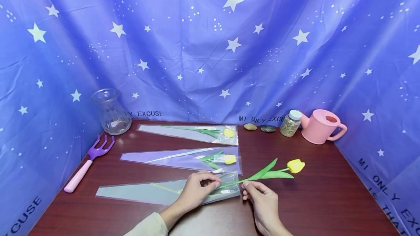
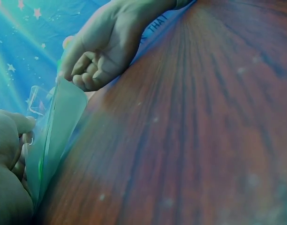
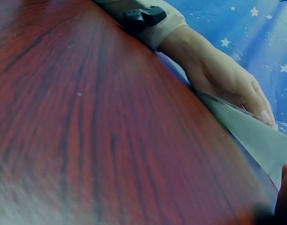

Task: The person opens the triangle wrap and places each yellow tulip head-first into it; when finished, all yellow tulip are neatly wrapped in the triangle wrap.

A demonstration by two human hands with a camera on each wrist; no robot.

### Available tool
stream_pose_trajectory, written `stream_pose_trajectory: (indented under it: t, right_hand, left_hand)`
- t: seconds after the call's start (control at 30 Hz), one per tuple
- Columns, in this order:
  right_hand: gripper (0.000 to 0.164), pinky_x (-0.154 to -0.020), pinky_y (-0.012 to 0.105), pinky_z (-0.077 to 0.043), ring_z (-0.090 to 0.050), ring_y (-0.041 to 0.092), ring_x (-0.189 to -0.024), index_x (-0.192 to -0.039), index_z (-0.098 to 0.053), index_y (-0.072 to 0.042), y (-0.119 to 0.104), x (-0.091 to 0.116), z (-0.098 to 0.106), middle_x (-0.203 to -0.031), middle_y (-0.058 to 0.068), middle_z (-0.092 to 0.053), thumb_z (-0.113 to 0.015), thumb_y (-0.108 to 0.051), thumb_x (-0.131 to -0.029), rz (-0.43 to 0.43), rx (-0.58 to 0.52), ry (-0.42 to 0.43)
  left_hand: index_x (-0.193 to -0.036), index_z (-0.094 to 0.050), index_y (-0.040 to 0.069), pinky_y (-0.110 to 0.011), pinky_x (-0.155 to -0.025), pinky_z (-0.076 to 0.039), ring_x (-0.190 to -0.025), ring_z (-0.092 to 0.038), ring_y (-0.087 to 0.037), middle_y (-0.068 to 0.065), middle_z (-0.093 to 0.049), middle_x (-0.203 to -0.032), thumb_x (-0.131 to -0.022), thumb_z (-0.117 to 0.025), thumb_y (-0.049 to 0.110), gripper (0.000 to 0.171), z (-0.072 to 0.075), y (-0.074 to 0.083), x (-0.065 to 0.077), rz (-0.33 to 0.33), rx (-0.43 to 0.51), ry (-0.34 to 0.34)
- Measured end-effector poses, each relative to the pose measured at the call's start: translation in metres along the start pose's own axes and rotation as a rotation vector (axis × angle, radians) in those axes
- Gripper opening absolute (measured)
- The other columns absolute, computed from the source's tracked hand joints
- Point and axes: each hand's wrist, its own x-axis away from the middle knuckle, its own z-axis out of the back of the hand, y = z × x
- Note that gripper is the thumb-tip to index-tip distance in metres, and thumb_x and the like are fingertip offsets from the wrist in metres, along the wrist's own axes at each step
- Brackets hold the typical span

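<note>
A yellow artificial tulip (image 1: 296, 166) with green leaves lies partly inside a pale grey-green flower sleeve (image 1: 137, 193), its stem running in through the sleeve's right-hand mouth. My right hand (image 1: 262, 203) pinches the stem right at that mouth, between thumb and forefinger. Over the sleeve, my left hand (image 1: 197, 190) pinches its clear film with thumb and fingertips. The bloom and leaves stick out to the right of the sleeve. In the left wrist view the sleeve (image 2: 64, 112) is lifted at its mouth edge, with the right hand (image 2: 103, 51) behind it.
Behind lie a purple sleeve (image 1: 177, 157) and a whitish sleeve (image 1: 174, 130), each with a yellow tulip inside. A glass vase (image 1: 116, 117) and a purple hand fork (image 1: 90, 161) are at left. Two stones (image 1: 250, 126), a jar (image 1: 290, 124) and a pink watering can (image 1: 318, 128) stand back right.
</note>
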Motion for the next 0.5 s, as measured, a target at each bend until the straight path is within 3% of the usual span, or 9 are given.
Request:
stream_pose_trajectory:
  t: [0.27, 0.5]
  right_hand:
    - [0.014, -0.053, 0.024, -0.053, -0.057, 0.008, -0.052, -0.094, -0.075, 0.006, 0.003, 0.004, -0.01, -0.062, -0.003, -0.065, -0.078, -0.006, -0.089, -0.018, 0.125, 0.059]
    - [0.018, -0.051, 0.023, -0.05, -0.054, 0.008, -0.05, -0.097, -0.073, 0.012, 0.005, 0.006, -0.013, -0.06, -0.003, -0.062, -0.076, -0.004, -0.089, 0.006, 0.157, 0.043]
  left_hand:
    - [-0.099, -0.081, 0.028, -0.019, -0.066, -0.049, -0.074, -0.056, 0.0, 0.01, -0.074, -0.095, -0.091, -0.079, 0.025, 0.009, -0.001, 0.002, 0.0, 0.008, -0.01, 0.001]
    - [-0.098, -0.082, 0.026, -0.019, -0.065, -0.048, -0.073, -0.055, 0.001, 0.01, -0.074, -0.092, -0.091, -0.079, 0.022, 0.008, -0.001, 0.002, 0.0, 0.004, -0.015, 0.014]
